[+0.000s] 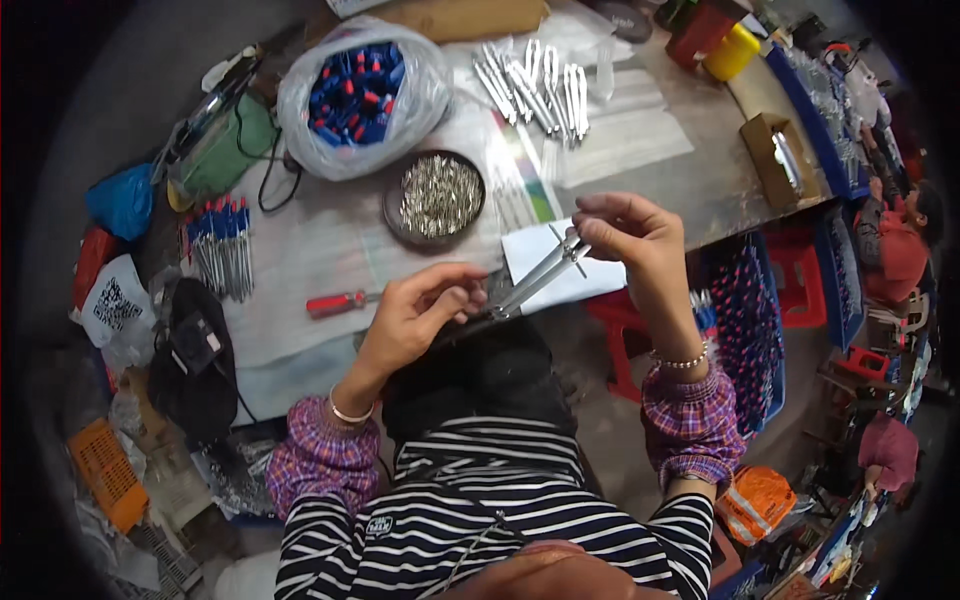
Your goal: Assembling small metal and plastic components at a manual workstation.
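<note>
My right hand (640, 238) pinches the upper end of a slim silver metal tool (540, 275) with two long arms and a short cross pin near its top. The tool slants down to the left above my lap. Close to its lower end is my left hand (425, 310), its thumb and fingers curled together. Whatever these fingers hold is too small to make out. Beyond the hands, a round dark bowl (392, 222) contains many small shiny metal parts (440, 195). A red-handled screwdriver (340, 303) lies left of my left hand.
A clear plastic bag (300, 100) of blue-and-red handles stands at the back left. Several silver tools (535, 85) lie at the far side. Blue-and-red-ended metal pieces (222, 245) are on the left. A blue crate (775, 385) and red stools (800, 280) are right. A person (895, 245) sits farther right.
</note>
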`<state>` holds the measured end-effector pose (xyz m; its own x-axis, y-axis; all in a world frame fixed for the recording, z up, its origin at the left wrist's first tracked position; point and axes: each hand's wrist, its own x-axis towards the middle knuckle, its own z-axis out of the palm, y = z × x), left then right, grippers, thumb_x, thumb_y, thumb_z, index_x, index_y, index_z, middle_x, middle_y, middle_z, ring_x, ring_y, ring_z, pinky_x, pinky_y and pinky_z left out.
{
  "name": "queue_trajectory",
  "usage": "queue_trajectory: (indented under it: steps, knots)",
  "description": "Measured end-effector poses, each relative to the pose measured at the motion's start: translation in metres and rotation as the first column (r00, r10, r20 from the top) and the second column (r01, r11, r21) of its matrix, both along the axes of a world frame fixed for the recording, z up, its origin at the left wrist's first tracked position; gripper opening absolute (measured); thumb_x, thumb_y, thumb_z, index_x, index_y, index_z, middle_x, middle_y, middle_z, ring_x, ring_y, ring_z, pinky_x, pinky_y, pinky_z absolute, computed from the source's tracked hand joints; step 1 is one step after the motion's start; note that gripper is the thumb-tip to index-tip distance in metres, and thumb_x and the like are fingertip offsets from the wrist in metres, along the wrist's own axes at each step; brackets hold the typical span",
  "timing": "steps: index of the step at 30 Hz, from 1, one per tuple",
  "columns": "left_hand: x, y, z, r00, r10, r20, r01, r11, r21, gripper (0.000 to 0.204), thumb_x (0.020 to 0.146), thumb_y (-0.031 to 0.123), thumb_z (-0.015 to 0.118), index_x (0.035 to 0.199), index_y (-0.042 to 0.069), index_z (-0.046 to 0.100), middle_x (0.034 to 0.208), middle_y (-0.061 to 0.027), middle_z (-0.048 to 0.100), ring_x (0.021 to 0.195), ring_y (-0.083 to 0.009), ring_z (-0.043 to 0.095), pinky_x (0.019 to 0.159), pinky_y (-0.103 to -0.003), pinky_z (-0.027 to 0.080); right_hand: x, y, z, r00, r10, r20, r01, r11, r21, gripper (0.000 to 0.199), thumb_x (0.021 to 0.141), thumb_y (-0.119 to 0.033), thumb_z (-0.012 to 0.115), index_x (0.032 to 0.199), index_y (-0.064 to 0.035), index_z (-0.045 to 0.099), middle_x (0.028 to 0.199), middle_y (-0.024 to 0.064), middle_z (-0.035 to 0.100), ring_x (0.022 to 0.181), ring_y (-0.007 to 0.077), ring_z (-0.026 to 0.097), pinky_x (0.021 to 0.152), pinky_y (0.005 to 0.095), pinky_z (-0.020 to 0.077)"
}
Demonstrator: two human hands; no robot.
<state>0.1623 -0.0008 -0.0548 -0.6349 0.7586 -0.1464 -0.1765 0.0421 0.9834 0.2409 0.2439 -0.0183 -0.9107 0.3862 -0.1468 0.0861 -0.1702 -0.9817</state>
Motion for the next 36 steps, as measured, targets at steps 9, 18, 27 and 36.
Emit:
queue_trajectory:
  steps: [9,18,27,36]
  knots:
    - [0.023,0.008,-0.008,0.978,-0.154,0.137,0.176,0.97,-0.168,0.024,0.09,0.014,0.058,0.105,-0.004,0.061,0.074,-0.0082,0.066,0.063,-0.0119,0.062,0.056,-0.023,0.05,0.032,-0.024,-0.037,0.996,-0.052,0.075,0.065,0.983,-0.174,0.022,0.079,-0.006,0.067,0.1,0.0015,0.064,0.087,0.0072,0.067,0.075,0.011,0.064,0.064,0.0206,0.0501]
    - [0.034,0.009,-0.012,0.949,-0.06,0.309,0.115,0.98,-0.163,0.022,0.086,0.011,0.059,0.101,-0.005,0.061,0.071,-0.0094,0.064,0.058,-0.0115,0.06,0.052,-0.021,0.047,0.053,-0.038,-0.059,0.996,-0.09,-0.005,0.073,0.842,-0.534,0.043,0.087,-0.015,0.061,0.123,0.0055,0.048,0.112,0.0152,0.059,0.098,0.0203,0.062,0.079,0.027,0.0538]
    - [0.048,0.009,-0.024,0.699,-0.272,0.661,0.276,0.956,0.102,0.024,0.088,0.019,0.057,0.096,-0.004,0.061,0.07,-0.0089,0.062,0.059,-0.0144,0.06,0.049,-0.023,0.045,0.083,-0.081,-0.071,0.98,0.164,-0.113,-0.193,0.649,-0.736,0.036,0.089,-0.023,0.059,0.115,0.0014,0.052,0.121,0.0194,0.054,0.115,0.0263,0.051,0.094,0.0395,0.0444]
    - [0.055,0.004,-0.01,0.953,-0.302,-0.019,0.287,0.922,-0.259,0.021,0.084,-0.005,0.05,0.102,-0.004,0.062,0.087,-0.01,0.066,0.081,-0.0153,0.064,0.073,-0.025,0.052,0.086,-0.063,-0.08,0.999,0.023,0.041,-0.02,0.997,-0.071,0.013,0.088,-0.006,0.056,0.093,0.0054,0.06,0.081,0.0109,0.067,0.071,0.0139,0.064,0.066,0.0239,0.05]
